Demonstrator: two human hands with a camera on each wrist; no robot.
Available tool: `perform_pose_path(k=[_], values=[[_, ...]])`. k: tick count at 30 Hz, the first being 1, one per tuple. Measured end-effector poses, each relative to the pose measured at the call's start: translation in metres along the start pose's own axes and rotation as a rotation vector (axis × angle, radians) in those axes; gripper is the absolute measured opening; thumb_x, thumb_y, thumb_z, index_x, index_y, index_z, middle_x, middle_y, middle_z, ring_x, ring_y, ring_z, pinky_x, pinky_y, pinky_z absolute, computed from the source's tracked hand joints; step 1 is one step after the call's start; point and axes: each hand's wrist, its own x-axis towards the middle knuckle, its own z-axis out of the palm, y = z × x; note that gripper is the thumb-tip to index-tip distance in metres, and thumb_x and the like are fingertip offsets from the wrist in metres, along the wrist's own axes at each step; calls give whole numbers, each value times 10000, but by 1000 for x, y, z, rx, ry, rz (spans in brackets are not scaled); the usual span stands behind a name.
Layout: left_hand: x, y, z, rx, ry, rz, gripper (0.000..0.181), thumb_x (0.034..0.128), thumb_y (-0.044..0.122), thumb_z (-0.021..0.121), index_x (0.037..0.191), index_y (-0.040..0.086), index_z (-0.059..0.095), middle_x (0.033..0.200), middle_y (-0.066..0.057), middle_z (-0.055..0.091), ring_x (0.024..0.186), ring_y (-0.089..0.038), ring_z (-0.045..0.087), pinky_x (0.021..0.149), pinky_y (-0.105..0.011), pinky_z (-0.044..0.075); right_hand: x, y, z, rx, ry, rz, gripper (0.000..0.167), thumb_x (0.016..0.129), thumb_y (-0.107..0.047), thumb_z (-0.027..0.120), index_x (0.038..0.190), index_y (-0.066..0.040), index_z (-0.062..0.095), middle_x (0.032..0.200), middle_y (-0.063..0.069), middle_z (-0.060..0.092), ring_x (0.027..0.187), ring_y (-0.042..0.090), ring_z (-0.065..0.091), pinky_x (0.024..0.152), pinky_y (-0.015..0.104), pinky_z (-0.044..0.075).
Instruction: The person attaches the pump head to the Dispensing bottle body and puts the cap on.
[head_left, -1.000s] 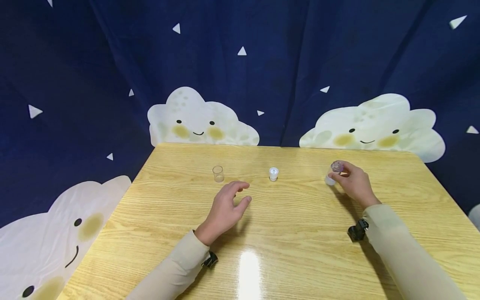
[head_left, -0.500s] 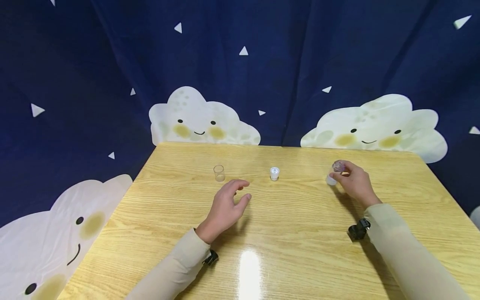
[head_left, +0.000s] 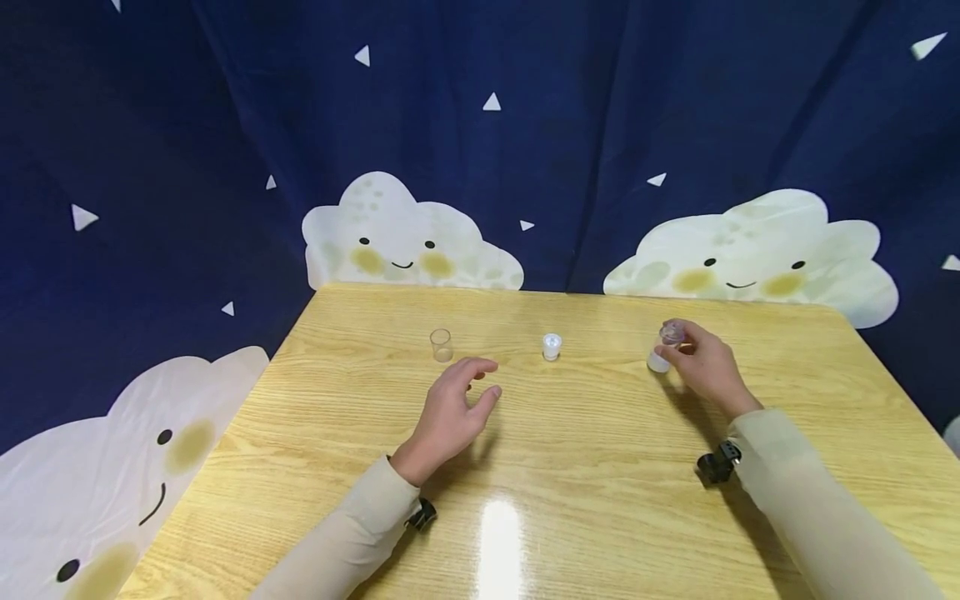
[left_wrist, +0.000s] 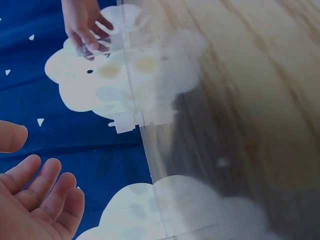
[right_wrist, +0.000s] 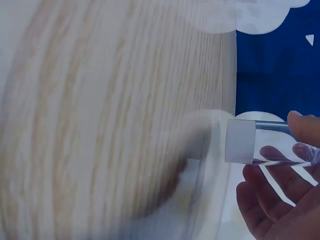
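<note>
My right hand (head_left: 708, 367) grips a clear cylinder with a white base (right_wrist: 240, 141) near its upper end, thumb on one side and fingers on the other. In the right wrist view the cylinder's white end points toward the tabletop, apart from its reflection. My left hand (head_left: 453, 408) hovers over the table with loosely bent fingers and holds nothing. Beyond its fingertips stands a small clear open-topped tube (head_left: 442, 346). Between the hands is a small white cup-shaped piece (head_left: 552, 347), upright, with something shiny at its top; its exact kind is unclear.
The wooden table (head_left: 600, 500) has a glossy top with a bright light reflection near the front. Behind it hangs a dark blue curtain (head_left: 420, 108) printed with clouds. Each wrist carries a small black camera, such as the right wrist camera (head_left: 718, 463).
The clear cylinder in my right hand has shifted very slightly left and tilted a little. My left hand keeps its pose. The head view has turned slightly.
</note>
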Motion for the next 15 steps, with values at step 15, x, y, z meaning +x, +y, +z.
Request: perform_pose_path(k=[15], values=[[1, 3, 0, 4, -41, -32, 333, 934, 181, 645, 1246, 65, 633, 1254, -95, 670, 1122, -282, 631, 936, -442, 515, -12, -29, 9, -28, -7, -154, 503, 990, -230, 613, 1431, -31, 474, 1161, 221, 652, 1012, 368, 637, 699, 294, 487]])
